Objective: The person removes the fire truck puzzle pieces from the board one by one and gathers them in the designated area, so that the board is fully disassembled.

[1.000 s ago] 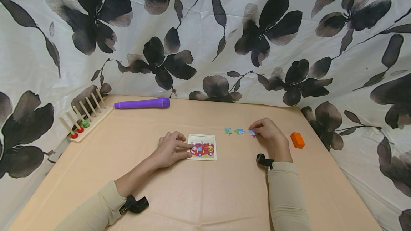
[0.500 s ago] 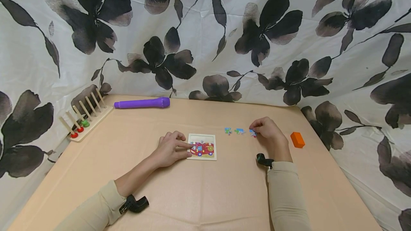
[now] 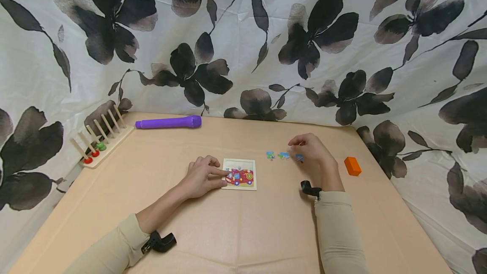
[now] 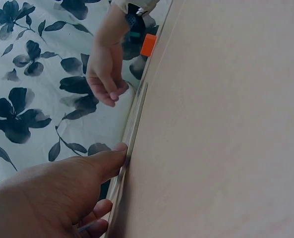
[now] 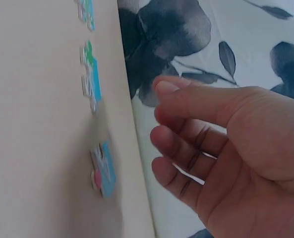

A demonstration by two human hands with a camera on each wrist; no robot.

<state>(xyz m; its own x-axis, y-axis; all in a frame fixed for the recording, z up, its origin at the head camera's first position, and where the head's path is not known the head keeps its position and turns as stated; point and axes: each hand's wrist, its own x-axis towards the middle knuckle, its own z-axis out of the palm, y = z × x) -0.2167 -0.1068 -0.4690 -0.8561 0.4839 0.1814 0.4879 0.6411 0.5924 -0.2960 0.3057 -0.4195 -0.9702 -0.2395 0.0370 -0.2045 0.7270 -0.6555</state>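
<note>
A small framed puzzle [image 3: 243,163] with a red vehicle picture lies flat at the middle of the table. My left hand [image 3: 201,177] rests at its left edge, thumb on the picture side; in the left wrist view the left hand [image 4: 62,186] touches the thin board edge [image 4: 132,134]. Three loose blue puzzle pieces lie in a row to the right: one left [image 3: 270,155], one middle [image 3: 283,155], one right [image 3: 299,157]. Above the right piece hovers my right hand [image 3: 313,151]. The right wrist view shows that hand [image 5: 226,144] with fingers loosely bent, holding nothing, apart from the nearest piece [image 5: 104,171].
An orange block [image 3: 353,166] lies right of the right hand. At the back left are a purple stick-like object [image 3: 168,122] and a wooden peg rack [image 3: 110,149] with red and green rings. A flowered cloth [image 3: 243,33] hangs behind the table.
My right hand has let go of the right-hand piece, lifted and shifted slightly left. That piece stays on the table. The left hand and framed puzzle have not moved.
</note>
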